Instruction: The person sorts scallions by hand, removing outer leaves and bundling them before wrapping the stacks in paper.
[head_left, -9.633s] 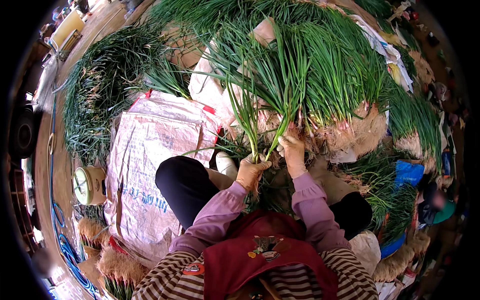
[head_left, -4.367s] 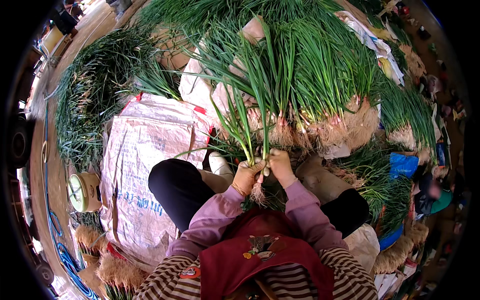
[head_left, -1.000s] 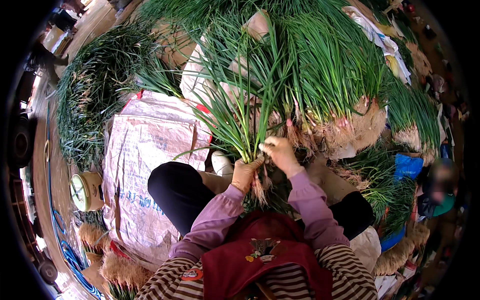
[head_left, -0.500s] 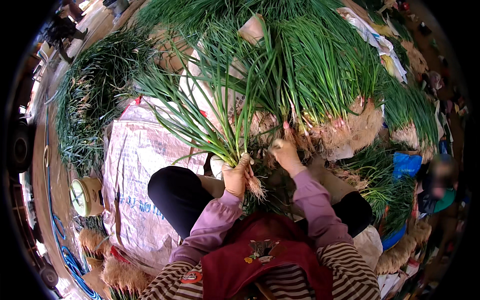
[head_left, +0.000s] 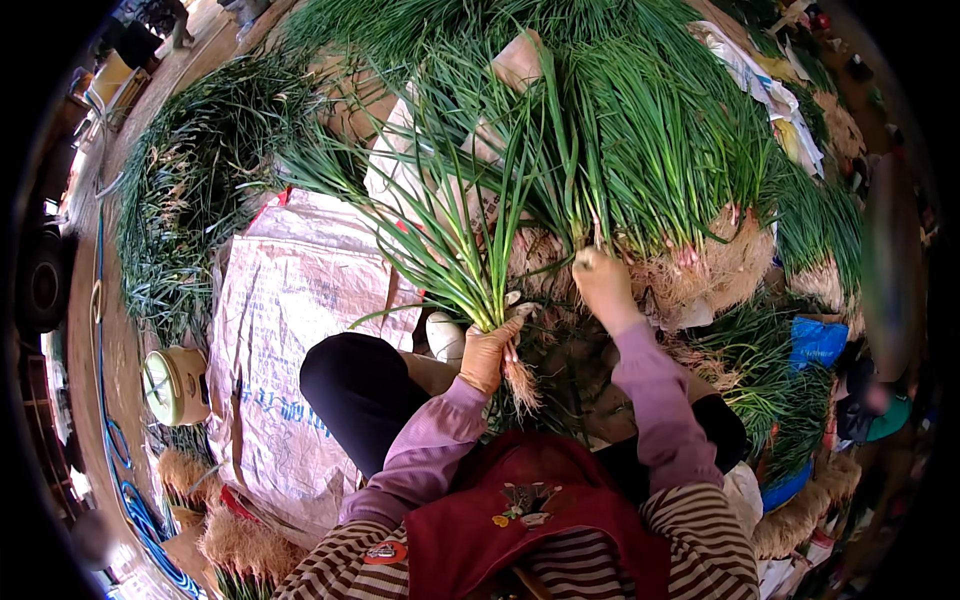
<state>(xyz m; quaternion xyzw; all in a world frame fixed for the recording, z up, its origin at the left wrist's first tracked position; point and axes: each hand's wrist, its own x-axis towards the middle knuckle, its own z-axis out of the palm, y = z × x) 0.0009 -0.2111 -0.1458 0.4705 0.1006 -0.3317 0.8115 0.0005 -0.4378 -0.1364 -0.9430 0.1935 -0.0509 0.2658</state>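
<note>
My left hand [head_left: 489, 352] is closed around a bunch of green onions [head_left: 447, 240] near their roots; the leaves fan up and to the left, and the pale roots hang below my fist. My right hand [head_left: 598, 283] reaches forward into the big pile of green onions [head_left: 650, 160] in front of me, its fingers closed on stalks at the pile's root end. Both hands are gloved, and pink sleeves cover my forearms.
A white woven sack [head_left: 290, 330] lies spread on the floor to my left. A small round scale [head_left: 172, 385] stands beside it. Another heap of green onions [head_left: 190, 190] lies far left. A blue bag [head_left: 815, 340] and more bundles sit at right.
The bunch in my left hand has swung from upright to leaning left. My right hand has left the bunch and moved up to the pile in front.
</note>
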